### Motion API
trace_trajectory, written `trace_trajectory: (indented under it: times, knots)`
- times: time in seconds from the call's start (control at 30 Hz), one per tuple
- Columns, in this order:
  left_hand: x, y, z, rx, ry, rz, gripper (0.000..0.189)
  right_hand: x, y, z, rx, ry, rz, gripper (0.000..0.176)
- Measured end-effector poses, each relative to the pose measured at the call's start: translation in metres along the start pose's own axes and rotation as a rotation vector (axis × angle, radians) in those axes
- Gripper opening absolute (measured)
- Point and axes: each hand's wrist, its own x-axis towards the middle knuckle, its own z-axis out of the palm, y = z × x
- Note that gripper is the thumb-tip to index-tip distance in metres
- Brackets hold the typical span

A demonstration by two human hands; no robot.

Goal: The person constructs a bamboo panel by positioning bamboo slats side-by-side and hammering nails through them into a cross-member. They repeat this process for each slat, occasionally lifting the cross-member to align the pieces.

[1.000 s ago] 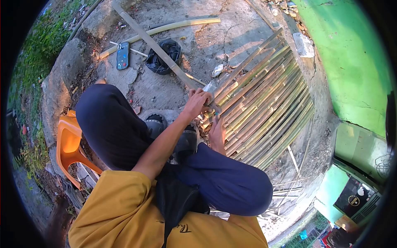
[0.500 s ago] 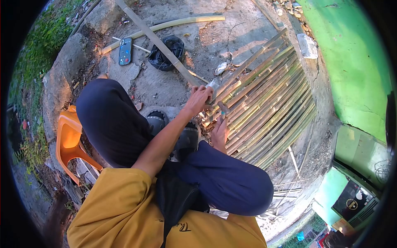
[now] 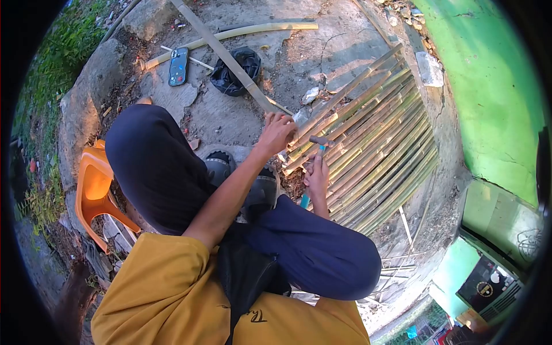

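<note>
Lettering point(image 3: 256, 316) on the mustard shirt point(image 3: 161, 293) was only partly legible. The right hand point(image 3: 317, 177) was clenched around the handle of one hammer point(image 3: 320, 141), apart from the left. The left arm extended forward, left hand point(image 3: 277, 133) bent at the end of one bamboo strip point(image 3: 214, 45); its grip could not be determined. Multiple bamboo slats point(image 3: 371, 135) lay alongside; beyond lay one black bag point(image 3: 251, 62) and one phone point(image 3: 179, 66).

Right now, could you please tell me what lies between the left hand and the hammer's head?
In the head view, the ends of several bamboo slats show between the left hand and the hammer's head.
</note>
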Motion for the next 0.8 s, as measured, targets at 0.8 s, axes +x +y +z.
trace_trajectory:
  times: [0.8]
  knots:
    - [0.01, -0.009, 0.002, 0.292, -0.066, -0.224, 0.076, 0.013, -0.029, -0.005, -0.836, -0.012, -0.223, 0.036]
